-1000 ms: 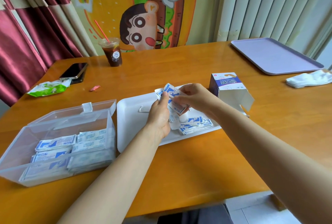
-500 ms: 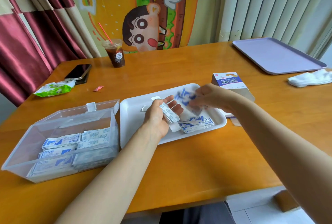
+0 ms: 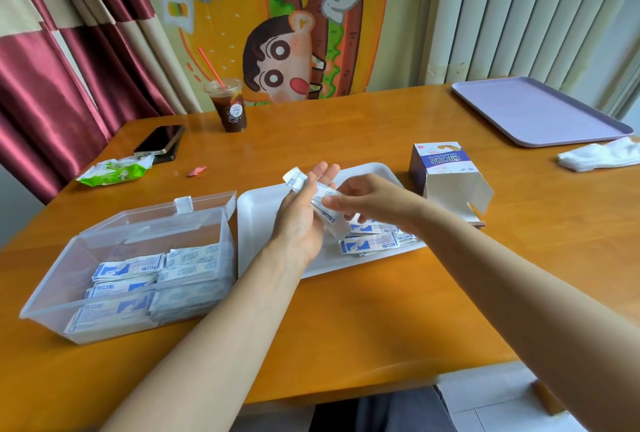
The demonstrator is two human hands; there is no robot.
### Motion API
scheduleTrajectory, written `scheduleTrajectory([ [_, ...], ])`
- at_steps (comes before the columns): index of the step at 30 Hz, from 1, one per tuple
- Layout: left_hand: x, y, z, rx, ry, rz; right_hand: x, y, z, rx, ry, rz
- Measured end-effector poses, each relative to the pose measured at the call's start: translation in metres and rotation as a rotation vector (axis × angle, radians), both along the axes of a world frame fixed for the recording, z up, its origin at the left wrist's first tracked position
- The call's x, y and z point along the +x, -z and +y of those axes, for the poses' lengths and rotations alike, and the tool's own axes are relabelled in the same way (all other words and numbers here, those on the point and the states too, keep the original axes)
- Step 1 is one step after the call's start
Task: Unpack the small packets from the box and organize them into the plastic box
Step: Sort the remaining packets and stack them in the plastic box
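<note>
My left hand (image 3: 301, 213) is raised over the white foam tray (image 3: 263, 213) and holds a small stack of blue-and-white packets (image 3: 323, 201) against its palm, with the fingers pointing up. My right hand (image 3: 375, 199) meets it from the right and pinches a packet at that stack. More loose packets (image 3: 375, 244) lie on the tray below the hands. The clear plastic box (image 3: 52, 293) stands open at the left with rows of packets (image 3: 156, 279) inside. The opened cardboard box (image 3: 445, 168) lies right of the tray, flaps open toward me.
At the back left of the orange table are an iced drink with a straw (image 3: 230, 109), a dark phone (image 3: 159, 142), a green wrapper (image 3: 114, 172) and a small red scrap (image 3: 196, 171). A purple tray (image 3: 540, 113) and white cloth (image 3: 599, 154) lie far right.
My right hand dipped toward the loose packets on the tray and came back to the stack in my left hand. My left hand turned its fingers upward.
</note>
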State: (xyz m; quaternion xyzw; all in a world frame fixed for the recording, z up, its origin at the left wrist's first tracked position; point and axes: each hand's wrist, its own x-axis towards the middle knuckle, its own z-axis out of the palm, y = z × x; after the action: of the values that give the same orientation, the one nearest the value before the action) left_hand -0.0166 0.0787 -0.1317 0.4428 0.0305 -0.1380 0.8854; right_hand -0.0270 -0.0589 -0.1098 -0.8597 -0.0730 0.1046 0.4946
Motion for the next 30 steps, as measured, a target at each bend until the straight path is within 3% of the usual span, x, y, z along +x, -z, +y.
scheduleTrajectory([
  [5,-0.008,-0.005,0.001,-0.075,0.088,0.066,0.006,0.014,0.008,0.156,0.077,0.036],
  [17,-0.009,0.004,-0.009,0.141,-0.002,0.057,0.004,0.020,-0.009,0.346,0.163,0.107],
  [30,-0.011,0.003,-0.010,0.250,-0.065,0.128,0.006,0.015,-0.021,0.346,0.280,0.026],
])
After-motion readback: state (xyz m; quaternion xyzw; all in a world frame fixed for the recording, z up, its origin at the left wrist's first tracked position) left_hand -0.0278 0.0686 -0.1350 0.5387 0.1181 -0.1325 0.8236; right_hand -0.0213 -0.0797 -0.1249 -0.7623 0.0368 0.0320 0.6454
